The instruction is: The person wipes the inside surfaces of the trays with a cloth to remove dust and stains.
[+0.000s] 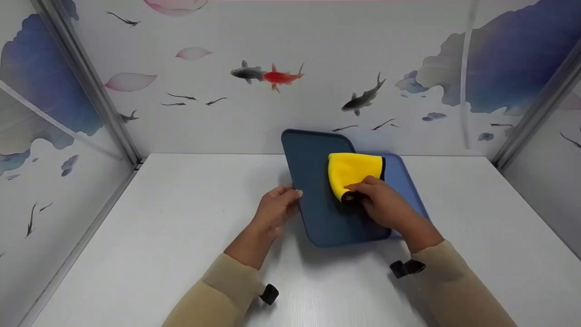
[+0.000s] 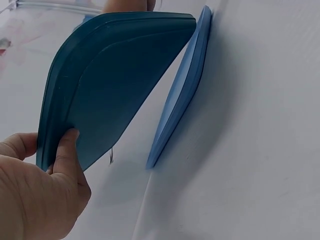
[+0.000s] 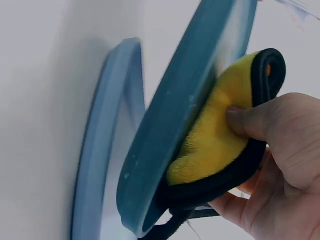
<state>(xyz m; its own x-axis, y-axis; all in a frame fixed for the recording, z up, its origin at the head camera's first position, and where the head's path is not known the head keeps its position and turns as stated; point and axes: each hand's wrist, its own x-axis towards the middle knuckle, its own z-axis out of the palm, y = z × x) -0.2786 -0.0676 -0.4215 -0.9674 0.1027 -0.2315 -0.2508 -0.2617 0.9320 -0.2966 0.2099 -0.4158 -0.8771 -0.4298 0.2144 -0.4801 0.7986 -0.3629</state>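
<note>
A dark teal tray (image 1: pixel 313 200) is held tilted above the table, its left edge pinched between the thumb and fingers of the left hand (image 1: pixel 278 209). In the left wrist view the left hand (image 2: pixel 45 185) grips the rim of the teal tray (image 2: pixel 110 85), whose underside shows. The right hand (image 1: pixel 386 202) pinches a folded yellow cloth (image 1: pixel 354 170) with black edging against the tray's inner face. In the right wrist view the thumb of the right hand (image 3: pixel 280 160) presses on the yellow cloth (image 3: pixel 215 135), which touches the tray.
A blue tray (image 1: pixel 404 179) lies on the white table (image 1: pixel 181 218) behind and to the right of the teal one, partly covered by it. Printed panels (image 1: pixel 317 45) with fish and petals stand at the back and both sides.
</note>
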